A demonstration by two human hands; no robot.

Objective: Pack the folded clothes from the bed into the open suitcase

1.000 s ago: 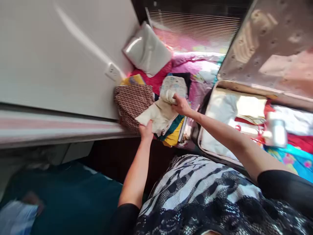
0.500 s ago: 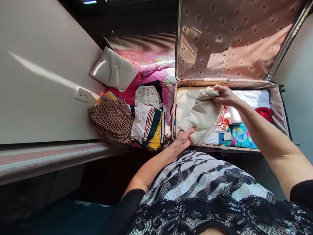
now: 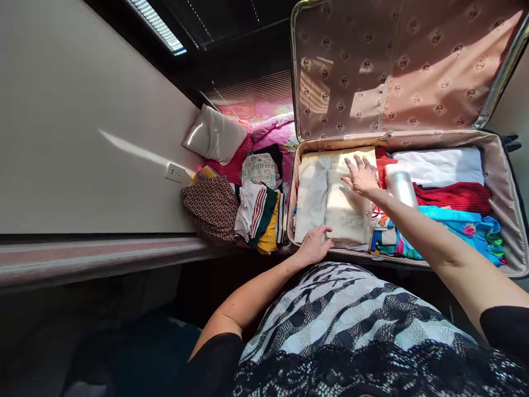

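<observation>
An open suitcase (image 3: 502,171) with a pink patterned lining lies in front of me, its lid (image 3: 417,71) raised at the back. In its left half lies a folded cream garment (image 3: 346,212), beside a white folded cloth (image 3: 311,193). My right hand (image 3: 360,175) is open, fingers spread over the cream garment's far end. My left hand (image 3: 316,245) rests open at the near edge, by the lower corners of both cloths. Right of them are a silvery-white bottle (image 3: 401,187), a white folded cloth, a dark red ribbed knit (image 3: 454,197) and a blue floral cloth (image 3: 458,220).
Left of the suitcase, a brown patterned cloth (image 3: 212,207) lies beside white, green and yellow clothes (image 3: 252,209). A pale cushion (image 3: 217,135) leans behind them. A wall with a socket (image 3: 176,172) bounds the left side.
The cream garment, held up by both hands before, now lies flat in the suitcase. Both hands have let go of it, and the bottle has come into fuller view.
</observation>
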